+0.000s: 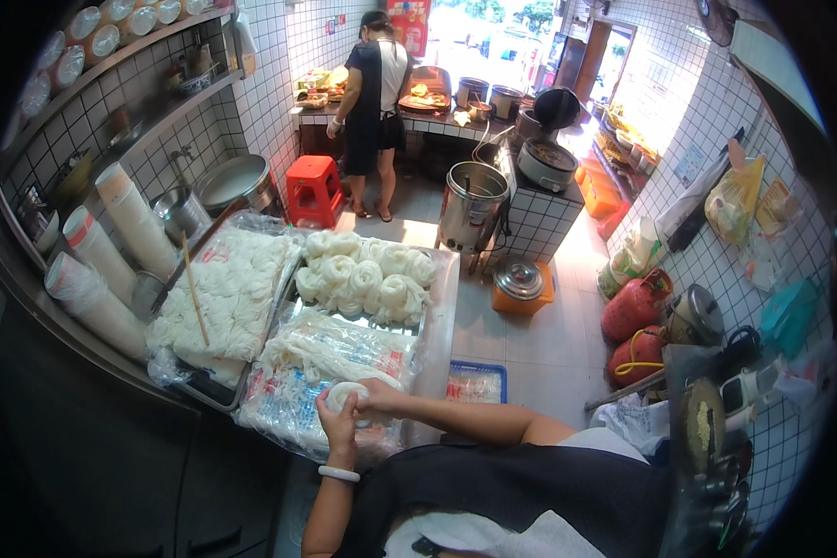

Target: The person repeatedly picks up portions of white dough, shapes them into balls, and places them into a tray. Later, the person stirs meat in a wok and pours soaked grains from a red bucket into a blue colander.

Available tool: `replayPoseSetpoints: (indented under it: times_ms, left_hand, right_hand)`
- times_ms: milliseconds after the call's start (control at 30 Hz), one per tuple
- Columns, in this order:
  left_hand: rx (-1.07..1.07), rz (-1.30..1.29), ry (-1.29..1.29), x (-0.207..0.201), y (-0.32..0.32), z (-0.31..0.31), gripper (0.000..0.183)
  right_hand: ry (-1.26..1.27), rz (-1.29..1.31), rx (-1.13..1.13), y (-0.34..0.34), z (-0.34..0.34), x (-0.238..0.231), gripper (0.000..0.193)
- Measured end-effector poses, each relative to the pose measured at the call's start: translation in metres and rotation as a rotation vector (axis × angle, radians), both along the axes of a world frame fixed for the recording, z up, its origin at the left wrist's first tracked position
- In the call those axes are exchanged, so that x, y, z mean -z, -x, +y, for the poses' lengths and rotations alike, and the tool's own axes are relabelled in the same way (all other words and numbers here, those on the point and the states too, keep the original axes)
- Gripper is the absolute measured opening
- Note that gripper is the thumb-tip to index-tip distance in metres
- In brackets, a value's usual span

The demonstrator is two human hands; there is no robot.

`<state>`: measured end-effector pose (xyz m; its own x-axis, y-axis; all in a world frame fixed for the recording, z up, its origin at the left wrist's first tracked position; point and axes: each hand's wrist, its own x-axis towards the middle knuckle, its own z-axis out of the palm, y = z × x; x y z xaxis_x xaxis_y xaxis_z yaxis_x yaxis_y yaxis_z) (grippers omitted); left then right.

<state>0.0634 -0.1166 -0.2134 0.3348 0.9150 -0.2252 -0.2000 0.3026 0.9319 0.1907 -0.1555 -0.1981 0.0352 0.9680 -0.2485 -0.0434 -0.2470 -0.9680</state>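
Shirt (pixel 549 484) nearest; my left grip (pixel 339 424) and right grip (pixel 382 398) pinch noodles (pixel 345 395); table (pixel 444 307) edge right, floor (pixel 539 367) beyond; bag (pixel 284 395) just ahead.

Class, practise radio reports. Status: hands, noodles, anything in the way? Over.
Left hand and right hand: both on one white noodle coil. More coils on tray beyond. Possible hindrance: crumpled clear plastic beside hands.

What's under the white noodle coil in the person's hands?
Crinkled clear plastic shows around the noodle coil; what lies directly beneath is hidden by the coil, left hand and right hand.
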Motion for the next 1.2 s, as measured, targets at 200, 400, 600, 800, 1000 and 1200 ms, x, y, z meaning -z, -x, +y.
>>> replayPoseSetpoints:
  times_ms: [200, 400, 600, 800, 1000, 1200]
  left_hand:
    - [0.031, 0.045, -0.053, 0.006, -0.001, 0.001, 0.049]
    - [-0.064, -0.063, -0.076, 0.003, -0.004, -0.005, 0.049]
    - [0.035, -0.111, -0.017, 0.003, -0.005, -0.007, 0.057]
    - [0.04, -0.162, -0.096, 0.002, -0.015, -0.014, 0.086]
    - [0.103, -0.181, -0.305, -0.005, -0.018, 0.003, 0.11]
    - [0.216, -0.027, -0.506, 0.002, -0.019, 0.03, 0.101]
  right_hand:
    - [0.069, 0.107, 0.052, 0.002, 0.001, 0.007, 0.037]
    - [0.022, -0.092, 0.137, 0.0, 0.007, 0.015, 0.034]
    - [-0.16, -0.503, 0.196, 0.001, 0.01, 0.012, 0.038]
    - [-0.089, -0.322, 0.311, 0.01, 0.021, 0.001, 0.044]
    - [-0.03, 0.055, 0.317, 0.002, 0.038, -0.014, 0.05]
    - [0.081, 0.257, 0.238, -0.008, 0.05, -0.028, 0.057]
